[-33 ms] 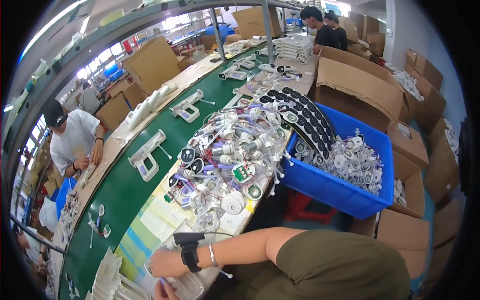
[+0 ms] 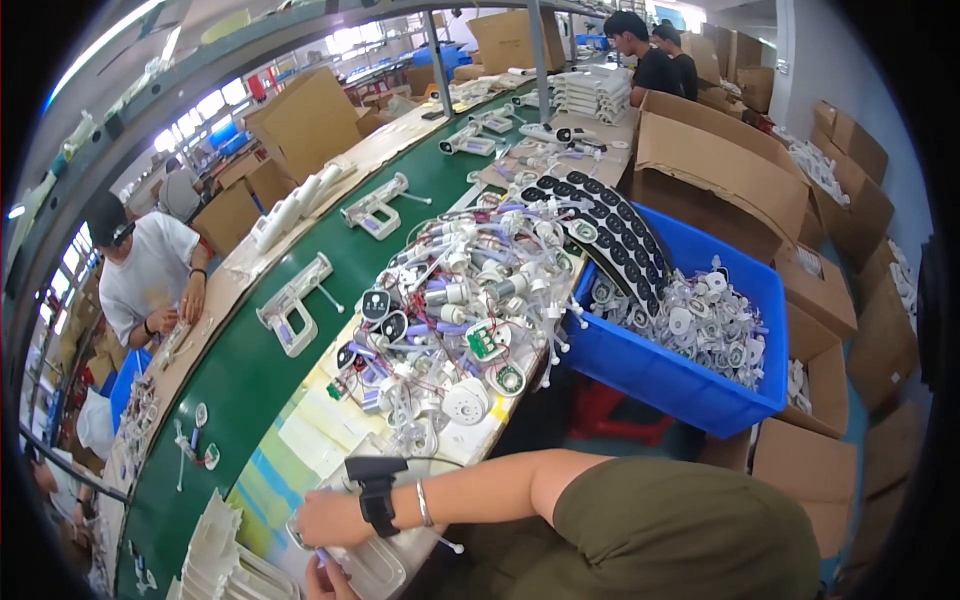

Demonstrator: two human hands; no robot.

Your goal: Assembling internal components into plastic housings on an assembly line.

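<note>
My right grip [image 2: 335, 518] was curled over one end of a translucent plastic housing [image 2: 380, 572], though I could not tell whether its hidden fingertips pressed together; just on its near side, my left grip [image 2: 328, 580] pinched a small purple part [image 2: 321, 554]. Beyond both, a heap of wired components [image 2: 450, 300] lay on the worktop [image 2: 320, 432].

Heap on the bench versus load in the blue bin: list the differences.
The heap shows green circuit boards; the bin load looks mostly white and clear. The heap lies on the bench; the bin load sits within the blue bin. Both are loose jumbles.
</note>
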